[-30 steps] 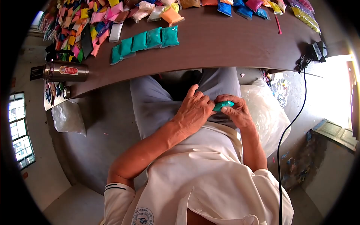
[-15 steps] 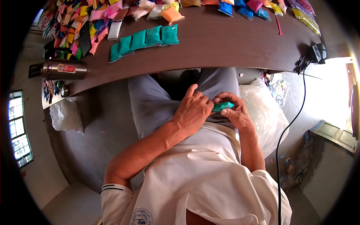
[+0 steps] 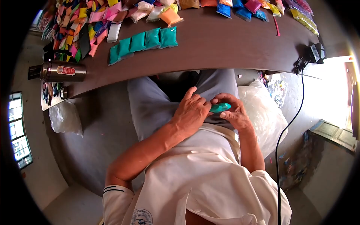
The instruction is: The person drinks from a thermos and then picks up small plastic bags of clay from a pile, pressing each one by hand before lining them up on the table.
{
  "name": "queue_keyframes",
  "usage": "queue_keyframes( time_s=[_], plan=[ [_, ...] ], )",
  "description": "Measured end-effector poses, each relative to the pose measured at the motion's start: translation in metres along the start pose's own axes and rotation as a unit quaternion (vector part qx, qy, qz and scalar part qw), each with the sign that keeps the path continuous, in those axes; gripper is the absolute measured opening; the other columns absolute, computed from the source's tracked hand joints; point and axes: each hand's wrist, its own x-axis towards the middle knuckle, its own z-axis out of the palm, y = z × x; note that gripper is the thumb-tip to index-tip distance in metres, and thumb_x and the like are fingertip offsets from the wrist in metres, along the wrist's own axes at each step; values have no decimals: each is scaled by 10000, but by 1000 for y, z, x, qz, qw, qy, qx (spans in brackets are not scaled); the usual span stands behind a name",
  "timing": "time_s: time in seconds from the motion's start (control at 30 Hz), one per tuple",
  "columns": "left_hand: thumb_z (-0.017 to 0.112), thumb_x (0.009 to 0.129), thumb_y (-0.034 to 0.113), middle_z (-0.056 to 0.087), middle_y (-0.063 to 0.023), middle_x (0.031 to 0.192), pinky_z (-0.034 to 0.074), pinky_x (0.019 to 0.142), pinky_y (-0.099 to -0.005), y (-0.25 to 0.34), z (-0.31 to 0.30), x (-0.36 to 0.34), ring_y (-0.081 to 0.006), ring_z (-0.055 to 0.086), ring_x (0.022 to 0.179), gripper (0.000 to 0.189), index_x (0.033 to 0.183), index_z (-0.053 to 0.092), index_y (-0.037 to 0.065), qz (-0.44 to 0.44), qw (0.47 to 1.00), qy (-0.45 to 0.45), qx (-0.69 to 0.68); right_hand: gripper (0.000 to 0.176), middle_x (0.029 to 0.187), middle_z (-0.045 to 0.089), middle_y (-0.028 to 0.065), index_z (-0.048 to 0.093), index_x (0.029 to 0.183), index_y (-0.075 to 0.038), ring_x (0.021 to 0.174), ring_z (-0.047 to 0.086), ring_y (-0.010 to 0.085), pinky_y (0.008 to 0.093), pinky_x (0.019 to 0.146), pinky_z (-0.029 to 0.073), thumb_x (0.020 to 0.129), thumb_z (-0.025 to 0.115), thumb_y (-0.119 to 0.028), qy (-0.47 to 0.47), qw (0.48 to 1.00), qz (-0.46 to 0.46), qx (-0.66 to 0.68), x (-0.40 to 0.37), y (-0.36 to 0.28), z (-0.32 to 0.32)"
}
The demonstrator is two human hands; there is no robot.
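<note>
Tabletop (image 3: 225, 45) with teal packets (image 3: 137, 41), grey floor (image 3: 101, 122), window (image 3: 19, 127)

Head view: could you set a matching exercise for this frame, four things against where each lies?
1. Metal flask
2. Lone green packet
3. Translucent bag
4. Five green packets

A. Between the left hand and right hand
B. In a row on the table
C. On its side near the table's left end
D. Beside the right leg

Pairs: 1-C, 2-A, 3-D, 4-B
</note>
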Motion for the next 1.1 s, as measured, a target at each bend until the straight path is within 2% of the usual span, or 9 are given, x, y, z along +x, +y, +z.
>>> queue_keyframes(
  time_s=[0.2, 0.27, 0.37, 0.4, 0.47, 0.57, 0.6, 0.87, 1.1],
  plan=[
    [659, 821, 129, 648, -120, 811, 312, 1054, -466, 0, 3, -11, -261, 609, 915, 127, 870, 652, 12, -73, 990, -9, -122, 285, 977, 653, 44, 634, 1069, 9, 886, 602, 114, 250, 768, 505, 806, 729, -45, 50, 993, 28, -100, 1, 2, 9],
    [631, 823, 66, 651, -154, 838, 400, 966, -441, -5, 8, -17, -317, 616, 904, 106, 902, 634, -3, -63, 986, -26, -151, 246, 924, 652, 45, 658, 1023, 2, 839, 601, 121, 255, 732, 498, 796, 731, -60, 42, 981, -1, -189, 7, -1, 18],
    [631, 840, 109, 646, -205, 788, 496, 650, -416, -4, 19, -22, -385, 629, 731, 146, 872, 616, -33, -130, 928, 49, -347, 215, 880, 653, 77, 676, 982, -16, 801, 619, 165, 281, 717, 501, 783, 721, -82, 26, 928, -25, -371, 14, -12, 33],
    [631, 840, 109, 646, -205, 788, 496, 650, -416, -1, 16, -23, -385, 629, 731, 146, 872, 616, -33, -126, 928, 46, -348, 215, 880, 653, 77, 676, 982, -16, 801, 619, 165, 281, 717, 501, 783, 721, -82, 31, 928, -25, -371, 17, -12, 34],
    [594, 900, 127, 659, -211, 946, 488, 714, -390, -1, 10, -30, -353, 638, 825, 198, 1026, 607, -25, -238, 872, -45, -426, 218, 872, 650, 114, 684, 975, -37, 805, 630, 238, 328, 725, 507, 768, 702, -100, -25, 932, -88, -352, 22, -10, 37],
    [606, 902, 169, 653, -222, 934, 488, 716, -403, -6, 7, -33, -357, 634, 826, 237, 1037, 591, -25, -286, 879, -136, -357, 186, 874, 645, 125, 680, 929, -31, 838, 613, 298, 383, 747, 504, 753, 696, -89, -43, 879, -174, -441, 29, -4, 43],
    [606, 902, 169, 653, -222, 934, 488, 716, -403, -9, 10, -36, -357, 634, 826, 237, 1037, 591, -25, -282, 880, -137, -356, 179, 861, 635, 121, 676, 907, -23, 836, 603, 303, 390, 746, 501, 744, 713, -88, -48, 843, -213, -491, 31, -5, 46],
    [548, 893, 131, 625, -231, 961, 487, 732, -424, -25, 34, -52, -427, 594, 929, 228, 1075, 544, -6, -149, 943, -24, -298, 309, 982, 636, 103, 659, 995, -38, 948, 586, 300, 390, 814, 492, 707, 732, -123, -7, 801, -220, -557, 20, -13, 68],
    [552, 874, 132, 649, -219, 966, 496, 735, -395, -19, 29, -49, -374, 635, 939, 238, 1066, 570, -8, -208, 940, -82, -257, 233, 872, 593, 89, 653, 959, -51, 876, 568, 264, 365, 768, 488, 734, 669, -110, -43, 728, -201, -654, 13, -13, 75]
  ],
)
